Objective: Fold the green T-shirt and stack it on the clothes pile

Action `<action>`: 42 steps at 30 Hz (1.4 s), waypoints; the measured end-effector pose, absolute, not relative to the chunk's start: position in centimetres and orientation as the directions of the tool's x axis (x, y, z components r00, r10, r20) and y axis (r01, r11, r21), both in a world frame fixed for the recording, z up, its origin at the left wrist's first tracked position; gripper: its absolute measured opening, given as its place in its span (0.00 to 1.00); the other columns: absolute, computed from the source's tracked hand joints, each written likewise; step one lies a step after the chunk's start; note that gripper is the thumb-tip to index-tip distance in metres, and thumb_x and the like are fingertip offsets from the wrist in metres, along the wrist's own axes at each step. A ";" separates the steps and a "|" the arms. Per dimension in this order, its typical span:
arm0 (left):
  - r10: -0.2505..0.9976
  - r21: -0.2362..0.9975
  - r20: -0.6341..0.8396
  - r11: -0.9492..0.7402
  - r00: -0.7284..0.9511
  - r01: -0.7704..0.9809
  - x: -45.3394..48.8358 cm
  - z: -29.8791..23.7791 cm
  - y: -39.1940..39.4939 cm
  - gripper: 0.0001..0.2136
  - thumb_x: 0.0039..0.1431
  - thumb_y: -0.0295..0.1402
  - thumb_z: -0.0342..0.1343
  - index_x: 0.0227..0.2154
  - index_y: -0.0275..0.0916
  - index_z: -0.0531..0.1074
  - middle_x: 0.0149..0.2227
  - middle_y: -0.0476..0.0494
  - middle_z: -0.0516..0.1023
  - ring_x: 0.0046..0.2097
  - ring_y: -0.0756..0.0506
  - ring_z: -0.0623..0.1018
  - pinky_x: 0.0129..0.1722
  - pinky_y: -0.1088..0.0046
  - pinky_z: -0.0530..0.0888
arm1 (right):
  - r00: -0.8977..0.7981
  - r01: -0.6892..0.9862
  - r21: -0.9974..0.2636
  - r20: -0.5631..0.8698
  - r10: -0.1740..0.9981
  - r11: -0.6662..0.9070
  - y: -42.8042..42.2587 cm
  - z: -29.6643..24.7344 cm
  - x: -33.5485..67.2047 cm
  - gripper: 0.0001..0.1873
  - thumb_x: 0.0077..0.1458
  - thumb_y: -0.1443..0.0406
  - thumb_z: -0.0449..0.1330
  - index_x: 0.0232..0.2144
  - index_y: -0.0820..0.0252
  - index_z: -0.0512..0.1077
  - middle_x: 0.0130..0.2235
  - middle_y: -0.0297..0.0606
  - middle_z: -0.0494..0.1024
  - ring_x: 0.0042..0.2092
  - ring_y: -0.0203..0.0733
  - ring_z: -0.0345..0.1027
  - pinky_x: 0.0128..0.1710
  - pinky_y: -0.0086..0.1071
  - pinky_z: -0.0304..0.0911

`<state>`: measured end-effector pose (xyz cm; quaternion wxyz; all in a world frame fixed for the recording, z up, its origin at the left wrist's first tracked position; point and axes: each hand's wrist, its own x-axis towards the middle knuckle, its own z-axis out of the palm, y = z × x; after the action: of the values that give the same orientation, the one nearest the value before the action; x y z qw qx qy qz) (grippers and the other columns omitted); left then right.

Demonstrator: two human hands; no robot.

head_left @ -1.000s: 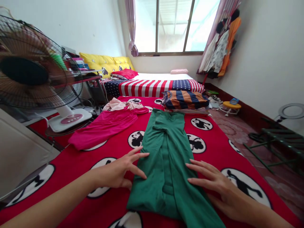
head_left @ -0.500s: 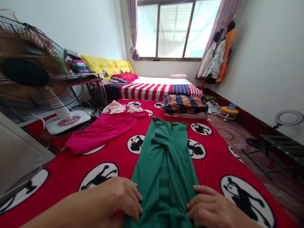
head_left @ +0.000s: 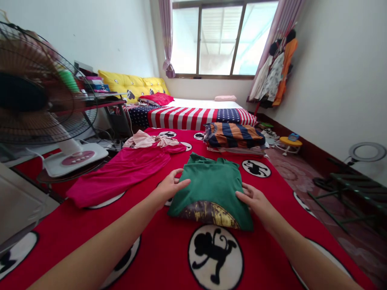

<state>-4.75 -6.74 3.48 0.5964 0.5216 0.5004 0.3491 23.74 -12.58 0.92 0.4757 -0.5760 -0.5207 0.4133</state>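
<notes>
A green shirt [head_left: 211, 181] lies folded into a compact bundle on the red blanket [head_left: 163, 249], a dark and gold print showing along its near edge. My left hand [head_left: 171, 186] touches its left side, thumb stretched over the cloth and fingers apart. At the opposite edge, my right hand [head_left: 253, 198] rests with its thumb on the fabric and its fingers spread beside it. Both hands look open.
A pink garment [head_left: 121, 173] lies at the left with a pale pink cloth [head_left: 149, 139]. Behind the shirt sits a stack of folded clothes [head_left: 234, 136]. A fan [head_left: 71, 155] stands left; a dark green folding stool [head_left: 350, 193] stands right.
The near part of the green shirt has been folded away from me over the rest, making it shorter and exposing the print. Both hands have moved forward with it.
</notes>
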 end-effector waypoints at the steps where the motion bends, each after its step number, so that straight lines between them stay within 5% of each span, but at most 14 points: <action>1: 0.938 0.978 -0.208 0.196 0.276 0.071 -4.9 3.0 -7.0 0.43 0.44 0.45 0.68 0.60 0.39 0.54 0.35 0.45 0.78 0.33 0.46 0.79 0.28 0.76 0.72 | 0.136 0.161 -0.987 0.016 0.991 -0.006 -13.0 0.3 23.9 0.30 0.49 0.54 0.63 0.53 0.55 0.64 0.41 0.42 0.80 0.39 0.49 0.77 0.33 0.39 0.74; 5: 0.949 0.993 -0.115 0.105 0.295 0.050 -5.0 2.5 -8.2 0.40 0.41 0.39 0.68 0.59 0.41 0.59 0.48 0.40 0.76 0.46 0.42 0.77 0.42 0.69 0.75 | 0.143 0.075 -0.997 -0.005 0.990 -0.016 -13.6 0.0 23.5 0.44 0.45 0.55 0.67 0.61 0.55 0.55 0.46 0.44 0.78 0.45 0.50 0.75 0.43 0.43 0.73; 9: 0.940 0.987 -0.090 0.040 0.329 0.157 -5.6 3.5 -9.8 0.37 0.42 0.37 0.67 0.58 0.42 0.62 0.51 0.40 0.73 0.49 0.42 0.75 0.44 0.69 0.73 | 0.071 0.112 -0.993 -0.027 0.997 -0.035 -14.7 1.4 22.9 0.39 0.44 0.56 0.68 0.58 0.56 0.63 0.48 0.45 0.77 0.48 0.50 0.73 0.46 0.41 0.72; 12: 0.825 0.975 -0.190 0.093 0.532 0.203 -7.6 4.2 -11.9 0.37 0.43 0.35 0.67 0.59 0.45 0.62 0.52 0.43 0.73 0.50 0.42 0.74 0.44 0.71 0.73 | -0.105 0.184 -0.977 -0.131 0.986 -0.111 -17.7 2.1 23.8 0.33 0.46 0.53 0.67 0.53 0.58 0.69 0.44 0.43 0.78 0.43 0.48 0.75 0.41 0.36 0.72; 16: 0.599 0.925 -0.373 0.182 0.709 0.333 -10.6 4.7 -13.3 0.29 0.47 0.40 0.65 0.53 0.40 0.69 0.38 0.45 0.78 0.39 0.45 0.78 0.36 0.74 0.73 | -0.317 0.500 -0.864 -0.249 0.915 -0.062 -20.6 3.3 26.3 0.25 0.51 0.51 0.63 0.47 0.58 0.76 0.35 0.40 0.79 0.35 0.43 0.74 0.32 0.31 0.69; 21: 0.842 0.849 -0.288 0.004 0.457 0.528 -10.3 6.6 -8.4 0.27 0.51 0.49 0.59 0.49 0.35 0.72 0.32 0.43 0.78 0.33 0.44 0.78 0.28 0.75 0.72 | -0.145 0.839 -0.495 0.197 0.970 0.226 -16.3 7.4 24.9 0.12 0.51 0.53 0.62 0.34 0.50 0.79 0.35 0.38 0.80 0.30 0.42 0.72 0.29 0.32 0.65; 25: 0.929 0.740 -0.107 -0.164 0.355 0.652 -6.9 6.8 -3.7 0.23 0.48 0.47 0.60 0.41 0.33 0.77 0.32 0.40 0.79 0.32 0.43 0.78 0.26 0.75 0.70 | -0.154 0.835 -0.463 0.323 0.934 0.298 -11.4 9.0 19.2 0.07 0.54 0.60 0.60 0.33 0.51 0.78 0.36 0.35 0.80 0.37 0.42 0.73 0.34 0.32 0.64; 33: 0.886 0.809 -0.153 -0.142 0.438 0.570 -4.9 4.0 -2.9 0.22 0.46 0.50 0.59 0.28 0.31 0.76 0.25 0.44 0.75 0.27 0.48 0.72 0.25 0.76 0.63 | -0.230 0.923 -0.295 0.090 0.969 0.247 -10.7 7.0 14.9 0.13 0.47 0.58 0.67 0.36 0.54 0.77 0.39 0.38 0.80 0.43 0.48 0.72 0.37 0.33 0.59; 42: 0.737 0.861 -0.266 -0.109 0.621 0.497 -6.4 4.2 -2.5 0.21 0.35 0.40 0.69 0.33 0.32 0.76 0.28 0.47 0.75 0.29 0.50 0.71 0.29 0.76 0.67 | -0.626 0.746 -0.412 -0.168 0.761 0.522 -13.8 10.1 14.1 0.08 0.54 0.64 0.60 0.24 0.56 0.77 0.27 0.34 0.77 0.32 0.37 0.69 0.30 0.29 0.52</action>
<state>-6.37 -2.47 4.22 0.5194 0.7355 0.4195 0.1157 14.10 -13.84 10.07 0.0165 -0.4321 -0.8723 0.2282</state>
